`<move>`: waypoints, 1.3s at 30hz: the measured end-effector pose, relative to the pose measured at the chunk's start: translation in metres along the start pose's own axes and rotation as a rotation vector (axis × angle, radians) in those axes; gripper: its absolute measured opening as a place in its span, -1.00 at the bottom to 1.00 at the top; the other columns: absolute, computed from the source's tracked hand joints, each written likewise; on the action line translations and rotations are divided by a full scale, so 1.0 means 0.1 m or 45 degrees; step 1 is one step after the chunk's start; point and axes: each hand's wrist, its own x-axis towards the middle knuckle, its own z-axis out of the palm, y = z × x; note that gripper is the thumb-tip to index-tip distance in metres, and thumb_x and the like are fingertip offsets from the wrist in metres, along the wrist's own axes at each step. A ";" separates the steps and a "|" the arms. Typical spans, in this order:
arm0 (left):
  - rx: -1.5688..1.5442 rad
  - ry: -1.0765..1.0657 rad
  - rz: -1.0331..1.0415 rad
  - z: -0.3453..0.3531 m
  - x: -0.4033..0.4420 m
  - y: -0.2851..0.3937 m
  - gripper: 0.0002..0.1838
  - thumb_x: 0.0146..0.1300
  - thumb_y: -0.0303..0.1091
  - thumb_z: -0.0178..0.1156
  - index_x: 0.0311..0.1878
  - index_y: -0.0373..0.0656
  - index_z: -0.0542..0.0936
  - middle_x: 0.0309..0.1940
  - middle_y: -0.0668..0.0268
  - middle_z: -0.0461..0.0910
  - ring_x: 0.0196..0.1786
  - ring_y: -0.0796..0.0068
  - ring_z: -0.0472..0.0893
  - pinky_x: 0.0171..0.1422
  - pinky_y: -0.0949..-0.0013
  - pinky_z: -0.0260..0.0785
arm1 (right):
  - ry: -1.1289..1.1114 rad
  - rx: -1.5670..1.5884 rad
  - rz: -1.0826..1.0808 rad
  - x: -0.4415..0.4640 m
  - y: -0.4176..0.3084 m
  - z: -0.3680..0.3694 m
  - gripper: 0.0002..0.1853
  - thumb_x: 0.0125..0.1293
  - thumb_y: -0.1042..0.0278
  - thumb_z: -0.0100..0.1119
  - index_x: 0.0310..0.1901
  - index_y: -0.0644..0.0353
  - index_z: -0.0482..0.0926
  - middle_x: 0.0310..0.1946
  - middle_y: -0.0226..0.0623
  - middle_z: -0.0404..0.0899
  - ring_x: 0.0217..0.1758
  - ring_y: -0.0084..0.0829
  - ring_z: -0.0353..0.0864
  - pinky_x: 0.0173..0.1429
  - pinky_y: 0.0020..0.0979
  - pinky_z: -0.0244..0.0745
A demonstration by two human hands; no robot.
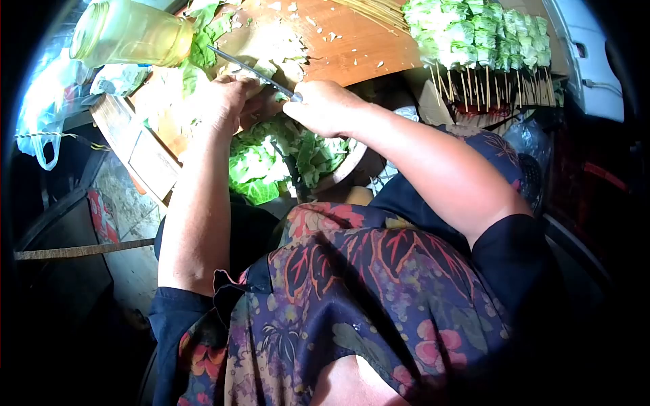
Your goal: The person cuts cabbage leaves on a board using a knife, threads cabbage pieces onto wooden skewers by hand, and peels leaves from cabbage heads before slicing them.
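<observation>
- Far left of the frame: a thin, translucent white plastic bag [44,115] hangs beyond the work area, its handles loose.
- Upper left: a yellowish, see-through cylindrical jar [128,34] leans across the view beside loose green leaves [210,34], perhaps set aside to leave the middle free.
- Upper centre-left: the left hand [233,98] bends its fingers close together at the near edge of the orange-brown wooden tabletop [365,51]. I cannot tell whether they grip anything; they may be steadying leaf near the blade.
- Centre, below the hands: crumpled green leaves [257,169] fill a pale, round-rimmed bowl [349,166] close to the lap, probably for easy reach.
- Upper centre: a long, narrow metal knife [247,68] slants up and leftward over pale leaf scraps [288,51].
- Right of that, the right hand [321,108] has its fingers closed around the knife's handle end, seemingly for control of the blade.
- Upper right: bare, straw-coloured wooden skewers [376,12] lie along the top edge. Beside them, folded pale-green leaf bundles [477,34] sit in rows, their sticks pointing toward the person, likely for easy pick-up.
</observation>
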 end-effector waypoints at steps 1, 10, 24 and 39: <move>0.180 0.045 0.049 -0.02 0.04 -0.01 -0.70 0.13 -0.30 0.33 -0.11 -0.18 0.54 -0.25 0.24 0.59 -0.30 0.36 0.62 -0.21 0.26 0.58 | 0.102 -0.017 -0.031 0.00 0.00 0.04 -0.59 0.24 -0.01 0.02 -0.33 0.26 0.55 -0.46 -0.04 0.59 -0.32 -0.14 0.61 -0.15 -0.20 0.45; 0.947 0.128 0.409 -0.11 -0.10 -0.07 -0.68 0.18 -0.30 0.22 -0.04 -0.25 0.55 -0.37 0.15 0.66 -0.32 0.42 0.64 -0.24 0.38 0.48 | 0.113 0.114 -0.068 -0.15 0.03 0.04 -0.58 0.21 0.03 0.03 -0.40 0.33 0.55 -0.51 -0.07 0.57 -0.39 -0.16 0.57 -0.22 -0.23 0.43; 1.227 0.148 0.497 0.04 -0.12 -0.33 -0.50 0.28 -0.05 -0.04 -0.27 -0.44 0.53 -0.43 -0.19 0.59 -0.21 -0.09 0.62 -0.01 0.07 0.43 | 0.127 0.194 -0.055 -0.60 -0.17 0.02 -0.58 0.20 0.03 0.03 -0.35 0.36 0.48 -0.46 0.03 0.56 -0.27 -0.03 0.59 -0.12 -0.18 0.45; 0.540 -0.058 -0.095 0.09 -0.22 -0.16 -0.61 0.25 -0.22 -0.07 -0.39 -0.40 0.57 -0.54 0.08 0.62 -0.59 0.24 0.59 -0.45 0.25 0.46 | 0.015 0.130 0.043 -0.33 -0.17 0.14 -0.61 0.21 0.12 -0.03 -0.30 0.40 0.49 -0.39 0.14 0.56 -0.23 0.04 0.58 -0.09 -0.12 0.44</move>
